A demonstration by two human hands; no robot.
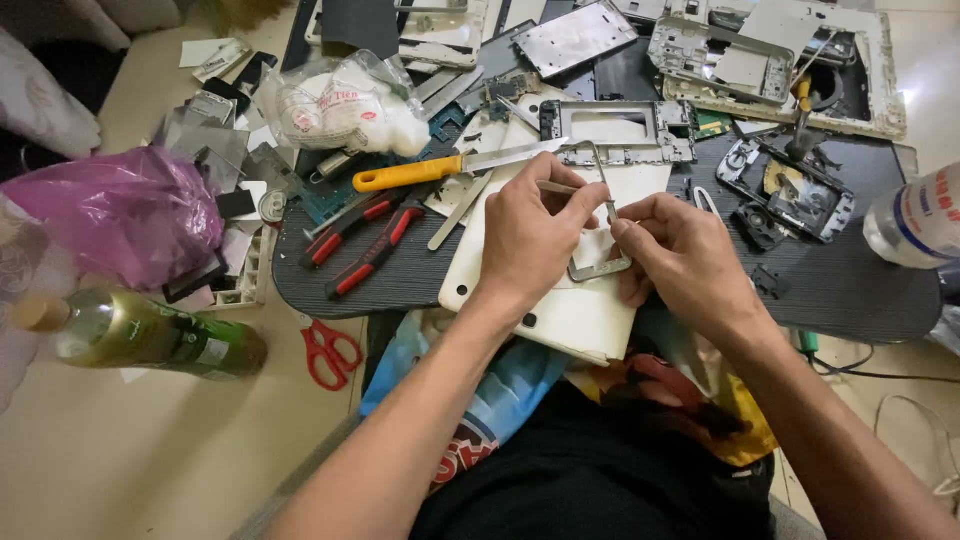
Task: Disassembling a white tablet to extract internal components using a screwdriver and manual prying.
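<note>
**Grey metal frame pinched between two hands over a white panel**

Metal, thin and grey, forms the small rectangular frame that both hands hold just above a white panel lying across the near edge of a dark oval board. The left hand is curled nearly closed, thumb and fingers pressed around the frame's left side, with a slim metal tool held in the same grip and pointing left. The right hand is also closed down, its fingertips pinching the frame's right edge and lower corner, the palm turned toward the left hand so that the two hands almost touch.

Just beyond the hands lies a larger grey phone chassis with a rectangular opening. To its left a knife with a yellow handle rests on the board, blade toward the chassis. Further left sit pliers with red and black handles. A clear bag of white material sits behind the knife, and a purple plastic bag lies off the board to the left. On the floor nearby are a green glass bottle on its side and red-handled scissors. A clear plastic bottle shows at the right edge. Bare metal plates and dismantled phone parts crowd the far side of the board
</note>
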